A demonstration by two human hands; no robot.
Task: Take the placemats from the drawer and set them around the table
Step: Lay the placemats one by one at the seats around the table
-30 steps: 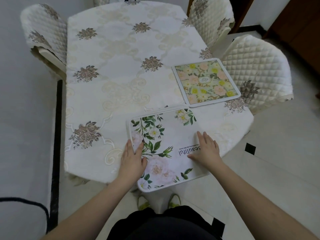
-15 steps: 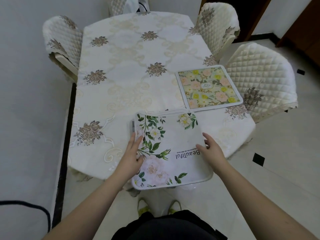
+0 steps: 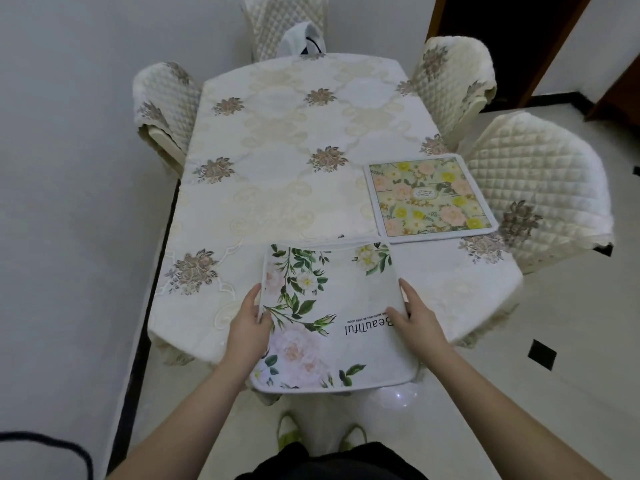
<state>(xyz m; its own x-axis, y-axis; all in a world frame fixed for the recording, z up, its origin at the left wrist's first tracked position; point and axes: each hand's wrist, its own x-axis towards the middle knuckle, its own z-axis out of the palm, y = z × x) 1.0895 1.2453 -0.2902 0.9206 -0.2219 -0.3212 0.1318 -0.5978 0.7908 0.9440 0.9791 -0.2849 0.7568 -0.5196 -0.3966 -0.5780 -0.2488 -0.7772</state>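
A white placemat [image 3: 332, 306] with green leaves, pale roses and the word "Beautiful" is lifted at the table's near end, its near edge hanging past the table. My left hand [image 3: 247, 327] grips its left edge and my right hand [image 3: 415, 315] grips its right edge. More mats seem stacked under it; how many I cannot tell. A second placemat [image 3: 429, 195] with yellow and pink flowers lies flat on the right side of the table [image 3: 277, 188], in front of a chair.
The table wears a cream cloth with brown flower motifs. Quilted chairs stand at the near right [image 3: 540, 188], far right [image 3: 450, 84], far end [image 3: 284, 26] and left [image 3: 166, 105]. A wall runs along the left. A dark cable [image 3: 52, 445] lies on the floor.
The white placemat lay flat under my palms; now both hands hold its side edges and have lifted it toward me. My view has pulled back from the table.
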